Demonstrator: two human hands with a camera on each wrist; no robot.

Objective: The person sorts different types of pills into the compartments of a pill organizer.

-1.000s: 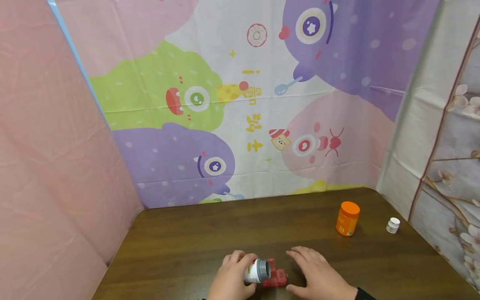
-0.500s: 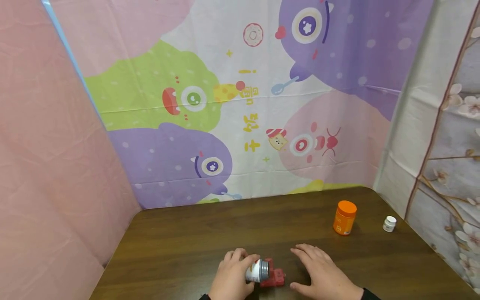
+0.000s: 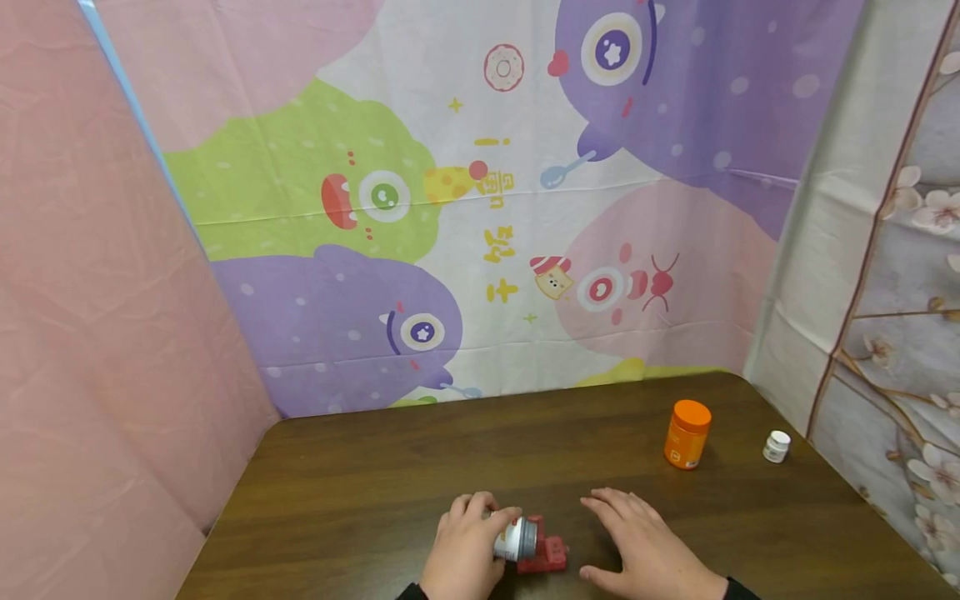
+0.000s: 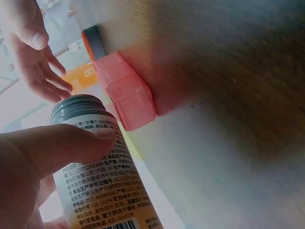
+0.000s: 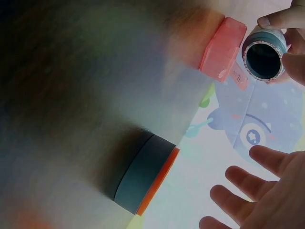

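Note:
My left hand point(image 3: 463, 550) grips a white, lidless pill bottle point(image 4: 102, 164) with a grey threaded neck and printed label. The bottle tilts to the right, its mouth point(image 5: 263, 60) close over a translucent red pill box point(image 3: 553, 556). That box stands on the table with a lid flap point(image 5: 239, 76) raised. To the right of the box, my right hand point(image 3: 651, 546) holds nothing, its fingers spread and relaxed. A dark grey cap with an orange edge point(image 5: 145, 175) lies on the table near the right hand, hidden in the head view.
On the brown wooden table point(image 3: 360, 475), an orange jar point(image 3: 687, 435) with an orange lid stands at the back right. Farther right is a small white bottle point(image 3: 777, 447) near the table's edge. A cartoon-printed curtain point(image 3: 495, 333) hangs behind the table.
The bottle in my left hand has tipped slightly further down toward the pill box. My right hand has moved a little away to the right. The head view has shifted slightly.

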